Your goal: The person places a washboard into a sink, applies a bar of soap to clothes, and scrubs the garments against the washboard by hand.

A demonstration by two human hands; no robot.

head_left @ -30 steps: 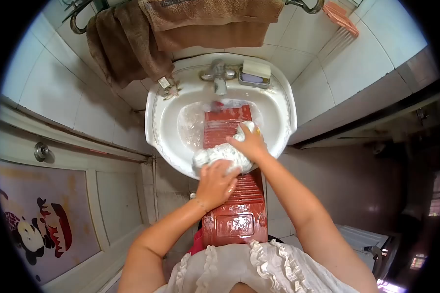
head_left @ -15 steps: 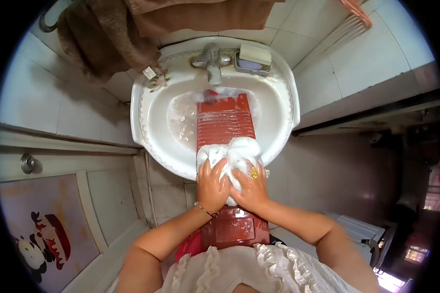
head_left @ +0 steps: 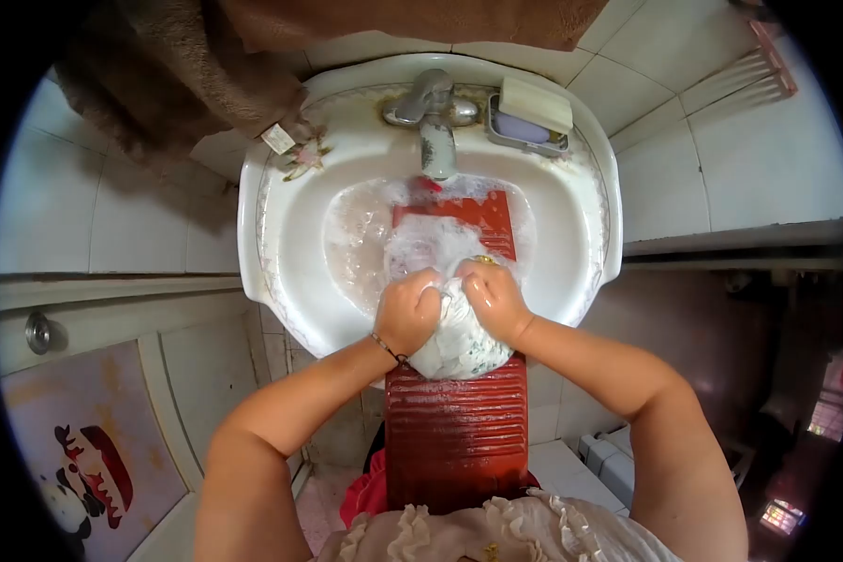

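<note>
At six o'clock of the sink [head_left: 295, 225], a white cloth [head_left: 461, 342] is being grasped by the clenched left hand [head_left: 408, 312] and right hand [head_left: 495, 302], seemingly being scrubbed on the washboard [head_left: 457, 421]; steady pressure is probably being required next.

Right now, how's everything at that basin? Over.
Left grip, right grip: both closed on bunched white cloth. Cloth on red washboard, at near edge of basin. Suds ahead; faucet beyond, apart from both.

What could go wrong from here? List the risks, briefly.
The wet red washboard crosses the near edge of the sink and might slide. The white cloth looks wet, so it could slip from the left hand or right hand. Suds lie just beyond both fists; a hard push might splash some out.
</note>
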